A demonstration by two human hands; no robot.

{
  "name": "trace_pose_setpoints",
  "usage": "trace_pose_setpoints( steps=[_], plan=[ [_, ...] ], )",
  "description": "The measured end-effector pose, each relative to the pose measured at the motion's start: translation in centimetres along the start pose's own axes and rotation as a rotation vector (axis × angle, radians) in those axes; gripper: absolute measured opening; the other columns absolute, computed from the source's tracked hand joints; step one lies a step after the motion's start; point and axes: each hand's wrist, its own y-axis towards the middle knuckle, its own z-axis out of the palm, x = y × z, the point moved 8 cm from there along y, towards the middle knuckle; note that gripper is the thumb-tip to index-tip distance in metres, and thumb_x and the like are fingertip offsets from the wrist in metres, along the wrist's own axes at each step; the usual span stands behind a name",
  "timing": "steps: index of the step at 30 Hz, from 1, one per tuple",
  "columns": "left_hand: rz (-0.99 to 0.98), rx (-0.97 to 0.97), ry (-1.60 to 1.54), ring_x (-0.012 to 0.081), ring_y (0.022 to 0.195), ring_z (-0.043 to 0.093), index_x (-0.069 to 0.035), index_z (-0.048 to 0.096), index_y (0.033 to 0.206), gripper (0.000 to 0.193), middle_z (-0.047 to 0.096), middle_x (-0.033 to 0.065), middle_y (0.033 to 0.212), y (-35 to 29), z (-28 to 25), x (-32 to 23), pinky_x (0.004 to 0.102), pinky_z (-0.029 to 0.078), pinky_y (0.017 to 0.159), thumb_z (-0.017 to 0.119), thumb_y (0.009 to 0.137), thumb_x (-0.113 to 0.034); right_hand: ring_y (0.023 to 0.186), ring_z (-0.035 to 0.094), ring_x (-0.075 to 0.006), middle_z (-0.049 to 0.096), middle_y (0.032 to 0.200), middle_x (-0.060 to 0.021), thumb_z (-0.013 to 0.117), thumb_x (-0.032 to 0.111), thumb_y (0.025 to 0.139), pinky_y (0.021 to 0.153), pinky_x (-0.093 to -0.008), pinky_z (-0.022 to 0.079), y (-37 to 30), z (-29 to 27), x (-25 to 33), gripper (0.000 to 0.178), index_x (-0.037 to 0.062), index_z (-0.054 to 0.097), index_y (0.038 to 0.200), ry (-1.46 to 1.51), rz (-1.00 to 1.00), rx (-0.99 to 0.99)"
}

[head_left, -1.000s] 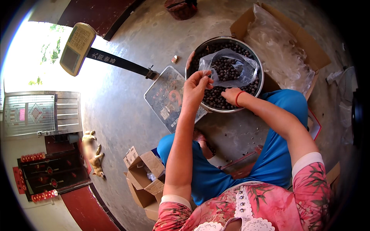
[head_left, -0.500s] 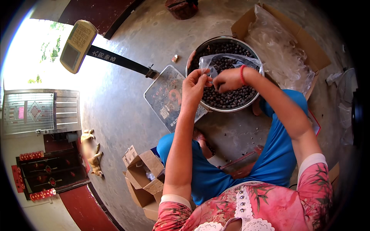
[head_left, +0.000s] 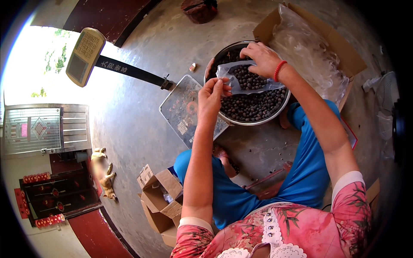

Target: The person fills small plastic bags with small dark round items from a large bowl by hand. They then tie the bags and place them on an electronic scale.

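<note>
Both hands are pinching a clear plastic bag (head_left: 247, 79) of dark round fruits: left hand (head_left: 211, 98) fingers at its near edge, right hand (head_left: 261, 58) at the far edge, over the metal basin (head_left: 254, 121) on a concrete floor (head_left: 129, 129) beside a scale (head_left: 187, 109).

Free room and obstacles about the metal bowl (head_left: 223, 56):

- 12 o'clock: bare concrete floor (head_left: 142, 26), open as far as a dark basket (head_left: 198, 8).
- 2 o'clock: cardboard box (head_left: 344, 51) lined with clear plastic, just beside the rim.
- 6 o'clock: floor between the knees, passable, scattered with loose berries.
- 9 o'clock: scale platform (head_left: 183, 109) touching the bowl; its post (head_left: 129, 71) slants away.
- 7 o'clock, well apart: small open cartons (head_left: 161, 195).
- Over the bowl: left hand (head_left: 211, 95), right hand (head_left: 262, 58) and a plastic bag (head_left: 245, 79) between them.
</note>
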Motion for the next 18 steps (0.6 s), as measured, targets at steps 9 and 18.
trace_pose_setpoints(
  steps=[9, 18],
  plan=[
    [0.065, -0.091, -0.203, 0.0101, 0.069, 0.055, -0.002, 0.057, 0.103, 0.023, 0.059, 0.0035, 0.078, 0.1, -1.6, -1.7, 0.0234, 0.047, 0.069, 0.047, 0.09, -0.019, 0.087, 0.059, -0.03, 0.061, 0.095, -0.0163, 0.051, 0.002, 0.073, 0.072, -0.0375, 0.048, -0.9, 1.7, -6.8, 0.019, 0.0056, 0.059, 0.09, -0.096, 0.383, 0.334],
    [0.257, -0.152, -0.329, 0.0123, 0.076, 0.055, -0.003, 0.052, 0.114, 0.027, 0.06, 0.0062, 0.082, -0.8, -3.1, -4.6, 0.0259, 0.043, 0.076, 0.045, 0.09, -0.014, 0.057, 0.057, -0.009, 0.059, 0.084, -0.0029, 0.036, -0.002, 0.08, 0.054, -0.0221, 0.047, 2.1, -1.1, -4.8, 0.029, 0.0066, 0.059, 0.095, 0.985, 0.306, -0.196]
  ],
)
